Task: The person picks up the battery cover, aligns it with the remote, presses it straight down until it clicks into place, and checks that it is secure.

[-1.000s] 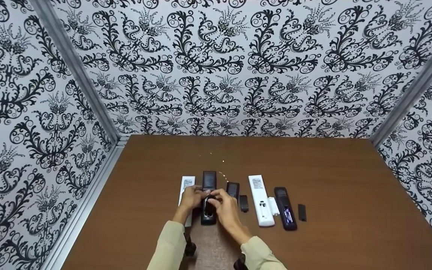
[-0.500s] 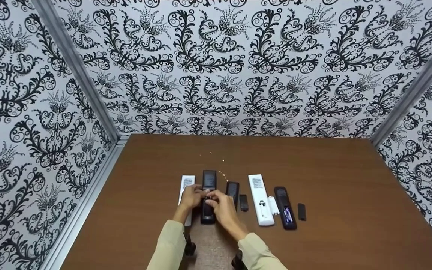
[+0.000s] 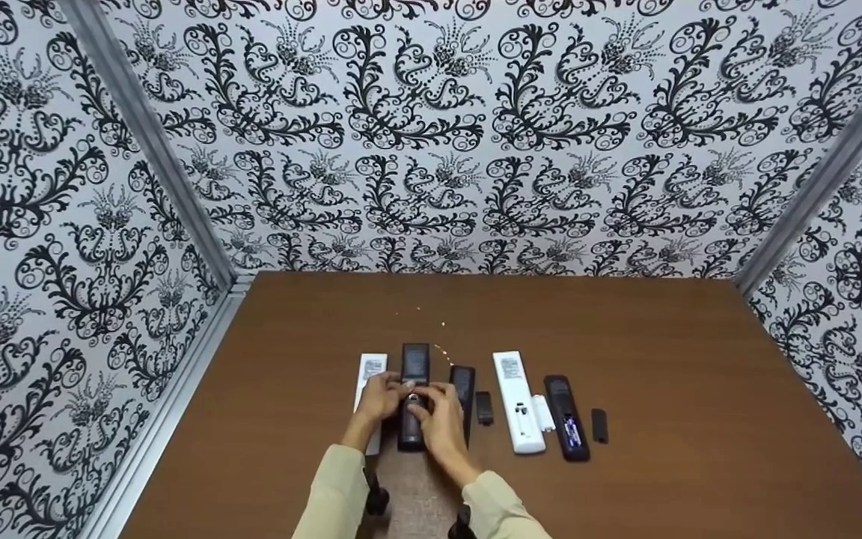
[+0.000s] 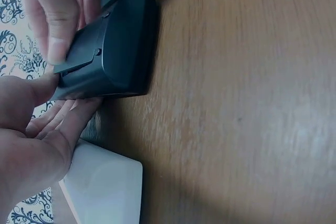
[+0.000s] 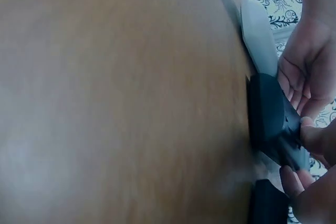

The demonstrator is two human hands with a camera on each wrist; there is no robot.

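Observation:
A black remote control (image 3: 416,361) lies back side up between my hands. My left hand (image 3: 380,397) grips it along its left side, thumb at the edge and fingers low against the body in the left wrist view. My right hand (image 3: 442,421) holds a black battery cover (image 4: 84,53) over the remote's lower half, with the thumb on top. One edge of the cover stands slightly raised from the body. In the right wrist view, the fingers hide part of the cover. A white remote (image 3: 373,367) lies beside and partly beneath my left hand.
Right of my hands lie a smaller black remote (image 3: 462,382), a loose black cover (image 3: 484,408), a white remote (image 3: 512,374) with its bay uncovered, and its white cover (image 3: 543,413). Farther right are a black remote (image 3: 562,400) with batteries showing and a dark cover (image 3: 600,425).
The battery cover has come down over the black remote's bay, which showed uncovered a second ago. My right hand and forearm have shifted slightly left. The left hand keeps its hold.

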